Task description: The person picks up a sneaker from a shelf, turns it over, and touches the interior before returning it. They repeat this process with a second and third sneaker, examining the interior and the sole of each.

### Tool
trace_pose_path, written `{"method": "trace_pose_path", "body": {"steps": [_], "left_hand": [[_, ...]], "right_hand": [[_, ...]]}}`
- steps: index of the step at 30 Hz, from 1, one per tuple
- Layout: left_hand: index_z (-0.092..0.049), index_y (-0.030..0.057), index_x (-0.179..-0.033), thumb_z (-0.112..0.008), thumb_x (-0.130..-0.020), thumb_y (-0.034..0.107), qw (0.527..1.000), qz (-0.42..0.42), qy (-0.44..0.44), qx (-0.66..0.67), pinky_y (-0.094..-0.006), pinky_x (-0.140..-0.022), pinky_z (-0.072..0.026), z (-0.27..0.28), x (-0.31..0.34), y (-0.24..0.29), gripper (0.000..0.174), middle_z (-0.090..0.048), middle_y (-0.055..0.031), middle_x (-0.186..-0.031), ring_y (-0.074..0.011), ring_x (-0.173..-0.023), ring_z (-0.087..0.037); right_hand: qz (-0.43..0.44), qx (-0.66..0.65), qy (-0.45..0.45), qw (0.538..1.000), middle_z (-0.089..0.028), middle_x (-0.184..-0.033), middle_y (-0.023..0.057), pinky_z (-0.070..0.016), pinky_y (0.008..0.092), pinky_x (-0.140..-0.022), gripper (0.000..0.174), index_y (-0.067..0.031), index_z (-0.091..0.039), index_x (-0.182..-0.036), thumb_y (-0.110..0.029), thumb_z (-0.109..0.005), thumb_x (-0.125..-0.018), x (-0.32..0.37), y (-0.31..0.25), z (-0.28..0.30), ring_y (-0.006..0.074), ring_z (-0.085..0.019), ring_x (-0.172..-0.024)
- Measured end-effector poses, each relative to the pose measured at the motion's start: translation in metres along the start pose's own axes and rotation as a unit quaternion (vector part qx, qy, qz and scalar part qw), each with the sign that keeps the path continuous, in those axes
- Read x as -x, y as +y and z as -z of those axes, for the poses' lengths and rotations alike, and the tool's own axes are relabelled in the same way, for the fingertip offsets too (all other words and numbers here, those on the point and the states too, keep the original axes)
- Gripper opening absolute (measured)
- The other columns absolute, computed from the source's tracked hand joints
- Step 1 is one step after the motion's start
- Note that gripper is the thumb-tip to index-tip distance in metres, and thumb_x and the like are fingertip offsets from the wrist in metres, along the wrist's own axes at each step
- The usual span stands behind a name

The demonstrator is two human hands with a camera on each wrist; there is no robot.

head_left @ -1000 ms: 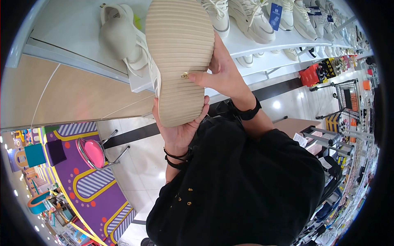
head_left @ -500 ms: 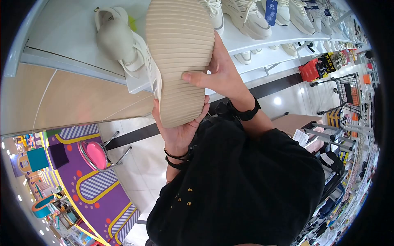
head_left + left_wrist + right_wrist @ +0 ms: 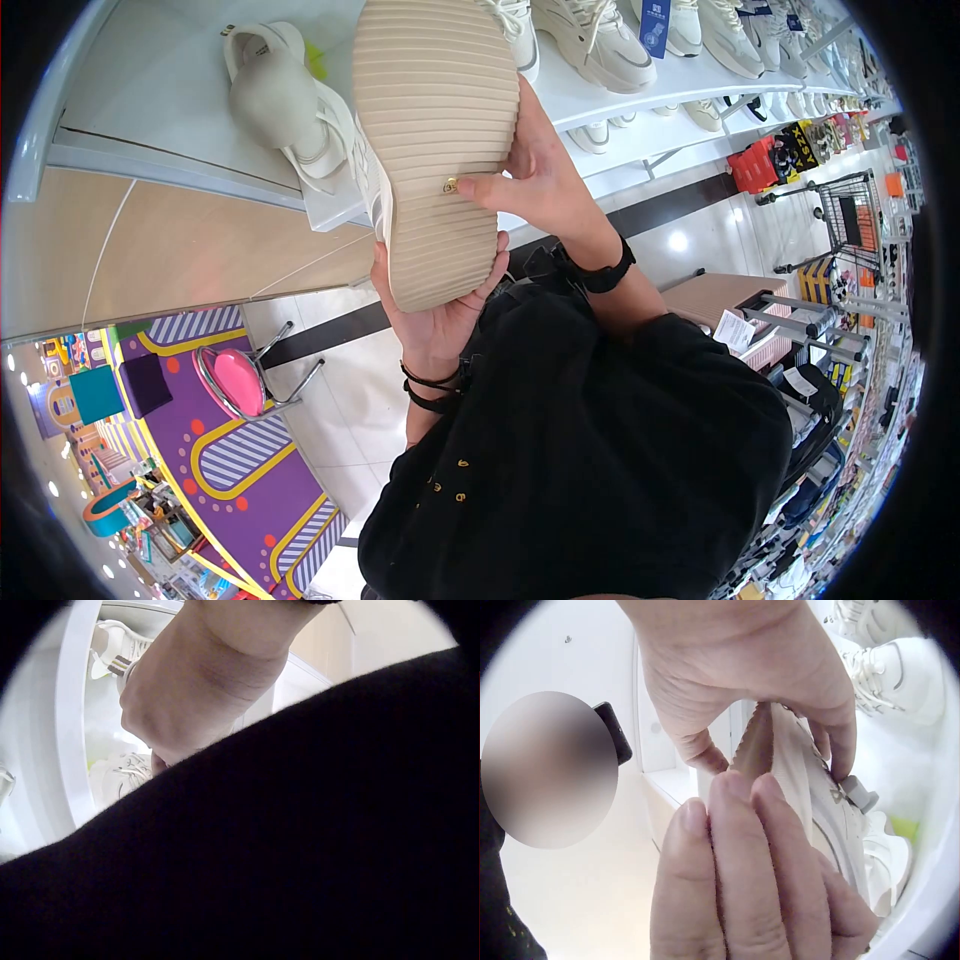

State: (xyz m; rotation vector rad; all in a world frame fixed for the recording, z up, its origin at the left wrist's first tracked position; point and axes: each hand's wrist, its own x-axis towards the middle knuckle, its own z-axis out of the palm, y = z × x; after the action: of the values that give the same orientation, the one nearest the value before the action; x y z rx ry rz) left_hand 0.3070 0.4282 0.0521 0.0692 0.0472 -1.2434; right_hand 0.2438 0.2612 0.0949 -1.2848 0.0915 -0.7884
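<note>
A cream sneaker (image 3: 430,100) is held sole outward, its beige ribbed outsole filling the upper middle of the head view. My left hand (image 3: 435,325) cups the heel end from below, fingers curled over its edge. Higher up, my right hand (image 3: 545,185) grips the shoe's side, with the thumb laid on the sole. Right at that thumb tip is a small gold sticker (image 3: 450,185). The right wrist view shows the laced upper beside a grey block (image 3: 859,793). Black cloth (image 3: 300,847) covers much of the left wrist view.
Another cream shoe (image 3: 275,100) stands on the white shelf (image 3: 150,100) at left. More pale sneakers (image 3: 595,45) line the shelf at right, one with a blue tag (image 3: 654,25). A pink chair (image 3: 238,380) and a shopping cart (image 3: 850,225) stand on the floor.
The right thumb covered the gold sticker half a second ago; the sticker shows again now, as it did one second ago. Shelf and shoes have drifted slightly left in view. Both hands keep their hold.
</note>
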Motion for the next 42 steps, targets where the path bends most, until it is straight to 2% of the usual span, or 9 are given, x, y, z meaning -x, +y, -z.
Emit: {"method": "trace_pose_path", "body": {"steps": [20, 23, 28, 32, 34, 36, 38, 40, 42], "left_hand": [[-0.025, 0.0035, -0.149, -0.041, -0.094, 0.065, 0.999, -0.021, 0.008, -0.045, -0.0583, -0.108, -0.0408, -0.001, 0.0, -0.005, 0.084, -0.04, -0.0296, -0.141, -0.0494, -0.126, -0.046], [-0.029, 0.0005, -0.147, -0.042, -0.095, 0.061, 0.943, -0.166, 0.067, -0.282, -0.0574, -0.108, -0.0409, -0.005, 0.001, -0.01, 0.08, -0.044, -0.0261, -0.139, -0.0436, -0.127, -0.048], [-0.038, -0.0069, -0.139, -0.062, -0.087, 0.045, 0.706, -0.342, 0.167, -0.598, -0.0449, -0.104, -0.0441, 0.004, 0.01, -0.011, 0.077, -0.051, -0.0188, -0.134, -0.0301, -0.122, -0.054], [-0.039, -0.0063, -0.138, -0.074, -0.077, 0.012, 0.681, -0.378, 0.17, -0.603, -0.0387, -0.1, -0.0459, 0.007, 0.018, -0.018, 0.073, -0.053, -0.016, -0.131, -0.025, -0.119, -0.055], [-0.03, -0.0053, -0.141, -0.086, -0.068, 0.014, 0.704, -0.368, 0.193, -0.576, -0.034, -0.095, -0.0471, 0.008, 0.014, -0.015, 0.094, -0.055, -0.0149, -0.125, -0.021, -0.106, -0.059], [-0.03, -0.0066, -0.14, -0.087, -0.066, 0.016, 0.582, -0.46, 0.141, -0.656, -0.0373, -0.097, -0.0463, 0.023, 0.009, -0.008, 0.096, -0.054, -0.0167, -0.127, -0.0235, -0.11, -0.058], [-0.035, -0.0046, -0.138, -0.089, -0.064, 0.018, 0.559, -0.457, 0.162, -0.672, -0.0414, -0.098, -0.0467, 0.026, 0.01, -0.004, 0.094, -0.055, -0.0199, -0.128, -0.0304, -0.115, -0.058], [-0.034, -0.0072, -0.141, -0.084, -0.066, 0.007, 0.287, -0.467, 0.093, -0.831, -0.0396, -0.096, -0.0494, -0.009, 0.0, -0.004, 0.091, -0.056, -0.0195, -0.123, -0.028, -0.11, -0.06], [-0.055, -0.0083, -0.123, -0.09, -0.063, 0.018, 0.262, -0.58, 0.063, -0.769, -0.0399, -0.093, -0.0511, 0.001, -0.015, 0.003, 0.074, -0.058, -0.021, -0.121, -0.0345, -0.107, -0.063]], "right_hand": [[-0.019, -0.008, 0.015, 1.0, -0.043, -0.14, 0.0129, -0.0348, 0.037, -0.109, 0.098, -0.0027, -0.022, -0.151, -0.004, -0.079, -0.071, -0.001, 0.003, 0.005, 0.0233, -0.041, -0.133], [-0.046, -0.064, 0.002, 0.997, -0.044, -0.14, 0.0149, -0.0394, 0.036, -0.106, 0.098, -0.0023, -0.023, -0.151, -0.008, -0.081, -0.073, -0.005, -0.001, 0.01, 0.0232, -0.045, -0.13], [-0.047, -0.056, 0.007, 0.997, -0.053, -0.131, 0.0158, -0.0469, 0.0367, -0.1, 0.089, 0.0036, -0.031, -0.145, -0.017, -0.084, -0.077, -0.001, -0.011, 0.006, 0.023, -0.054, -0.121], [-0.098, -0.062, -0.018, 0.993, -0.059, -0.127, 0.0156, -0.0472, 0.035, -0.1, 0.076, 0.0034, -0.04, -0.14, -0.018, -0.082, -0.08, 0.0, -0.008, 0.014, 0.0223, -0.057, -0.117], [-0.084, -0.094, -0.019, 0.992, -0.059, -0.128, 0.0155, -0.0474, 0.0346, -0.1, 0.076, 0.0034, -0.039, -0.14, -0.02, -0.081, -0.081, -0.001, 0.002, 0.015, 0.0221, -0.057, -0.117], [-0.069, -0.126, -0.019, 0.989, -0.058, -0.129, 0.0154, -0.0476, 0.0343, -0.099, 0.076, 0.0034, -0.038, -0.141, -0.022, -0.08, -0.082, -0.002, 0.004, 0.015, 0.0218, -0.057, -0.117], [-0.095, -0.19, -0.017, 0.977, -0.057, -0.13, 0.016, -0.0481, 0.0338, -0.099, 0.078, 0.004, -0.034, -0.143, -0.028, -0.076, -0.086, -0.003, 0.002, 0.013, 0.0212, -0.058, -0.117], [-0.073, -0.189, -0.014, 0.979, -0.057, -0.13, 0.0159, -0.0481, 0.0341, -0.1, 0.078, 0.0045, -0.032, -0.143, -0.032, -0.073, -0.088, -0.005, 0.011, 0.015, 0.0213, -0.058, -0.118], [-0.052, -0.187, -0.01, 0.981, -0.056, -0.13, 0.0158, -0.0481, 0.0344, -0.1, 0.079, 0.005, -0.03, -0.144, -0.036, -0.071, -0.09, -0.005, 0.012, 0.015, 0.0214, -0.057, -0.119]]}}
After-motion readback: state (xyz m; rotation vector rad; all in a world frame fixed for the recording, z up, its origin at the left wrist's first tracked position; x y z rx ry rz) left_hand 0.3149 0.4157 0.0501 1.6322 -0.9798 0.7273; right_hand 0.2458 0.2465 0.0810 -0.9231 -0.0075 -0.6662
